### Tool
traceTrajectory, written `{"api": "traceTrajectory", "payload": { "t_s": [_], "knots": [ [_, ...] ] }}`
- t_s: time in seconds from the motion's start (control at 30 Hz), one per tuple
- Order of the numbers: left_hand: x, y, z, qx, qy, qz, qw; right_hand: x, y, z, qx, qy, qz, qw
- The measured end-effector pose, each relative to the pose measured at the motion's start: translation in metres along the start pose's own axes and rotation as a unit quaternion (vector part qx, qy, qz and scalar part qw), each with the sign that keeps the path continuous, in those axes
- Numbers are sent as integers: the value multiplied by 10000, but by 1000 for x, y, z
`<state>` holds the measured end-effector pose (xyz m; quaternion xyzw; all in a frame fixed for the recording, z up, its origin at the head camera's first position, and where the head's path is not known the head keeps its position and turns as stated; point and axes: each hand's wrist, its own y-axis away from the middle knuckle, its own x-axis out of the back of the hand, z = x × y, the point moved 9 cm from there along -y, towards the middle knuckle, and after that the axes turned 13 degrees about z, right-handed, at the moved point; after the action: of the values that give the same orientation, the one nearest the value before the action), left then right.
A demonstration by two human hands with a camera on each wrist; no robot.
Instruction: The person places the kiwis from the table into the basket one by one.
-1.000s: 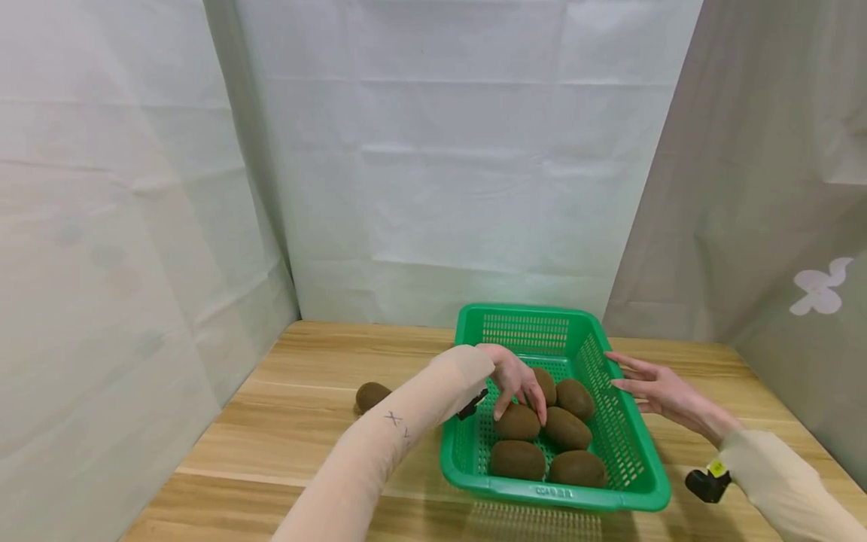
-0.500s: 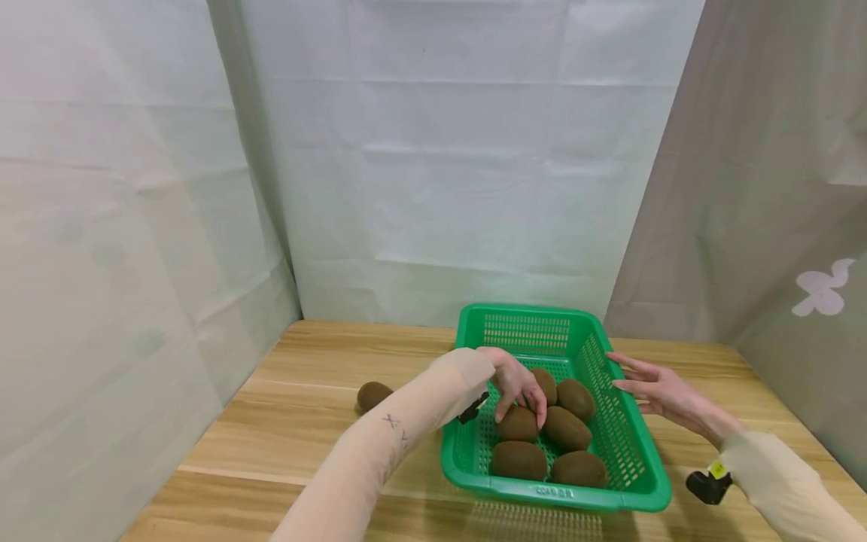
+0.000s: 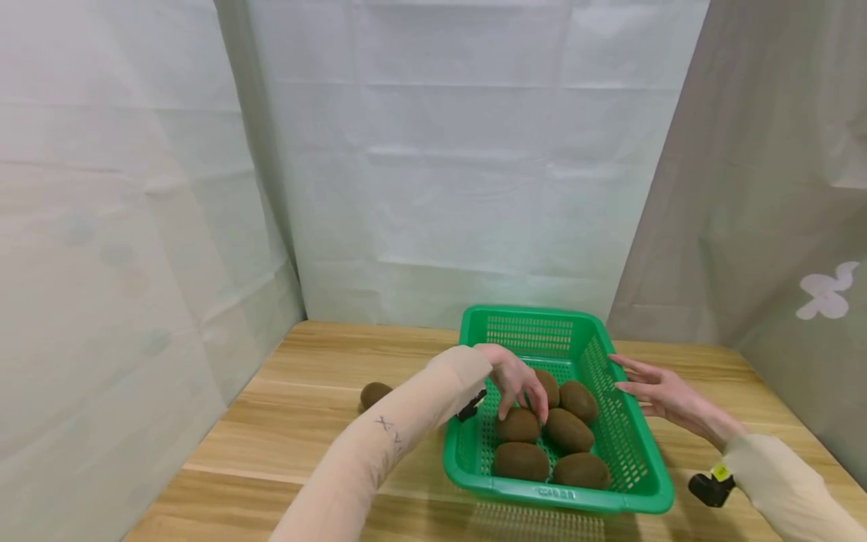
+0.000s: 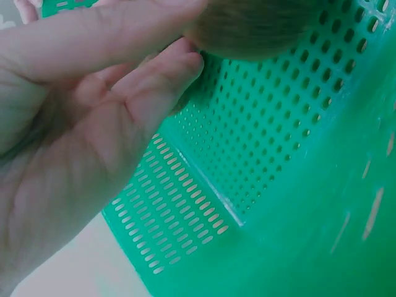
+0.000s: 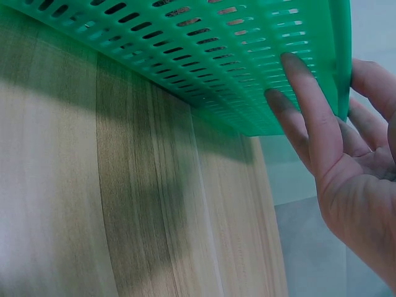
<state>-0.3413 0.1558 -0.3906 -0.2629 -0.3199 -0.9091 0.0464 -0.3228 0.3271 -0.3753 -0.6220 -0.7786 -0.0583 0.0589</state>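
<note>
A green plastic basket with slotted walls holds several brown kiwis, among them a front one and a back right one. My left hand reaches over the basket's left side, its thumb and fingertips pinching a kiwi near the middle. From the left wrist view, this kiwi shows at the fingertips, over the perforated basket floor. My right hand is at the right rim. In the right wrist view, two extended fingers touch the slotted outer wall while other fingers are by the rim.
Left of the basket, a loose kiwi lies on the wood-grain table, partly behind the left sleeve. Pale sheets hang behind the table and on both sides.
The view shifts very slightly. Both hands keep their places, the left at the same kiwi and the right at the basket rim.
</note>
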Motion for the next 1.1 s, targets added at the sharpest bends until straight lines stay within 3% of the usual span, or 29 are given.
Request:
{"api": "traceTrajectory", "payload": {
  "t_s": [0.13,0.23,0.43,0.67,0.9,1.1],
  "knots": [
    [5,12,4,67,292,207,9993,0,0,2,-18,5,-19,10000],
    [8,20,9,-79,421,261,9987,2,-1,4,-90,104,44,9999],
    [28,38,20,-647,517,705,9941,4,-3,4,-54,14,12,10000],
    [52,70,25,-1353,653,1406,9786,3,-3,2,-14,-62,-128,9999],
    [70,109,5,-1895,730,2092,9566,4,-3,4,-72,-28,-83,9999],
    [82,138,-26,-1838,812,2808,9385,9,-4,5,-41,49,3,10000]
  ]
}}
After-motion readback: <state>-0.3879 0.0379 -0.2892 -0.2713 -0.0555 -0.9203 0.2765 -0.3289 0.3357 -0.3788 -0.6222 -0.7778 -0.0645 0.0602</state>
